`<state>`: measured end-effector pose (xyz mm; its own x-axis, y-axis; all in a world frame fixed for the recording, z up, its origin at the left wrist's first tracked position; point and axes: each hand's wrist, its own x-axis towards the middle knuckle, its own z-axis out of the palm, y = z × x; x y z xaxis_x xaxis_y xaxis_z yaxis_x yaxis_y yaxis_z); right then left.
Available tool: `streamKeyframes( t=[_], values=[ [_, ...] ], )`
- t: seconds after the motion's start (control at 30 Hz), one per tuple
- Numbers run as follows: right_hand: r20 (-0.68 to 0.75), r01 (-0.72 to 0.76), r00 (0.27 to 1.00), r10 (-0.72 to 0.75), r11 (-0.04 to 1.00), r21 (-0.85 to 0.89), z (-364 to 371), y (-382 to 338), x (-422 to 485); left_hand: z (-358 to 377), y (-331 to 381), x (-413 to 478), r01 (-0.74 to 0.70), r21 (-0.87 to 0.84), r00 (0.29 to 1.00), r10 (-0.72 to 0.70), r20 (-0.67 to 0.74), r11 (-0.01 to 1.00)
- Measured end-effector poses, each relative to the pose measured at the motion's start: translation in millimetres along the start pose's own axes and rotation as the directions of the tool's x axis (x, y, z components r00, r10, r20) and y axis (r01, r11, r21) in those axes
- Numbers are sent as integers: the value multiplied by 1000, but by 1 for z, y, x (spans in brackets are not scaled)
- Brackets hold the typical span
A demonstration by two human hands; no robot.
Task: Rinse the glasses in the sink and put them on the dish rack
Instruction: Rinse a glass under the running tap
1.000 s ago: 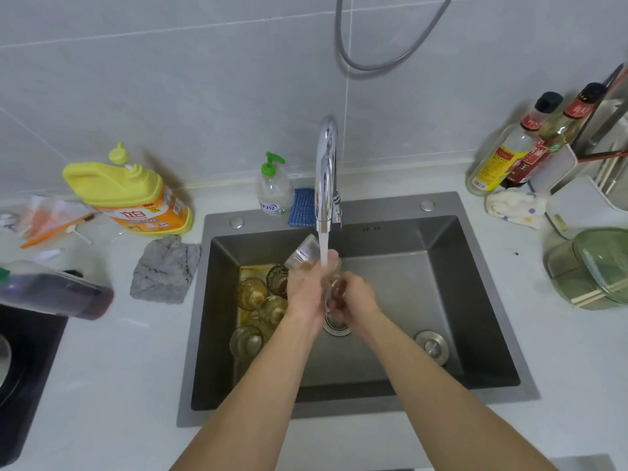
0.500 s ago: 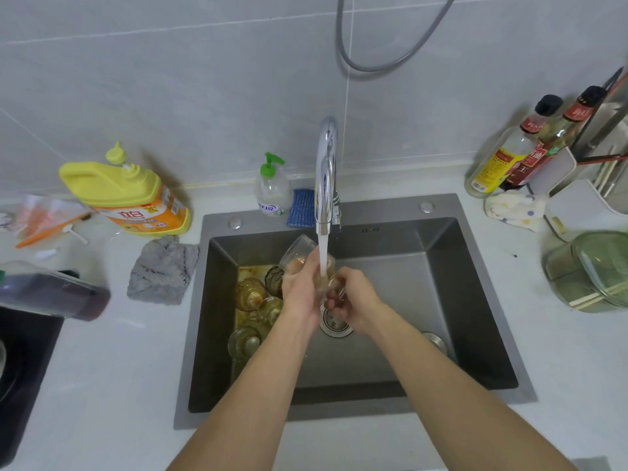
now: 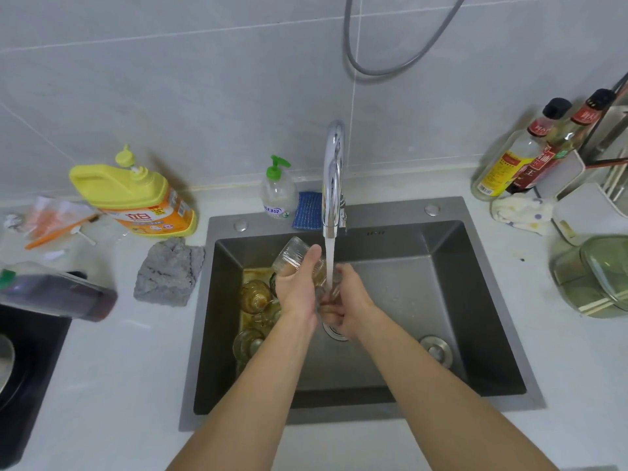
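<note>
My left hand (image 3: 299, 287) grips a clear ribbed glass (image 3: 292, 256), tilted on its side with its base pointing up and left. Its mouth faces the water stream falling from the chrome faucet (image 3: 333, 178). My right hand (image 3: 346, 300) is closed at the glass's mouth under the stream, fingers against or inside it; I cannot tell which. Several amber glasses (image 3: 255, 295) lie in yellowish water at the left of the dark steel sink (image 3: 458, 300). The dish rack (image 3: 598, 185) is partly visible at the far right edge.
A yellow detergent jug (image 3: 132, 195), a grey cloth (image 3: 168, 271) and a lying dark bottle (image 3: 57, 294) are left of the sink. Soap dispenser (image 3: 278, 192) and blue sponge (image 3: 308, 210) stand behind it. Sauce bottles (image 3: 516, 154), a rag (image 3: 520, 214) and a green lidded container (image 3: 598, 277) are right.
The glass in my left hand has tipped further, its base rising up and left. Both hands stay under the running water.
</note>
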<state>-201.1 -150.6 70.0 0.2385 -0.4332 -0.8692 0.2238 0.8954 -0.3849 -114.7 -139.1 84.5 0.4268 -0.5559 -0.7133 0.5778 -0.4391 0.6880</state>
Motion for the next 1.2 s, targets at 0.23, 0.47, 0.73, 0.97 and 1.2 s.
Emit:
streamKeyframes(
  t=[0.23,0.47,0.73,0.97,1.2],
  values=[
    [-63,284,957,-282,959,12,24,14,1,-3,5,11,-66,49,984,73,-162,997],
    [-129,207,966,-224,970,-130,11,12,4,-7,0,9,-315,311,944,330,4,897],
    [-55,271,945,-322,867,-417,-5,11,6,-1,-2,10,-265,289,964,258,62,920],
    [133,253,968,-215,848,-465,-29,14,-6,-7,-6,9,-173,301,942,68,329,938],
    [75,398,908,-413,791,-464,-15,-6,-17,5,-14,-5,-157,400,975,77,210,903]
  ],
)
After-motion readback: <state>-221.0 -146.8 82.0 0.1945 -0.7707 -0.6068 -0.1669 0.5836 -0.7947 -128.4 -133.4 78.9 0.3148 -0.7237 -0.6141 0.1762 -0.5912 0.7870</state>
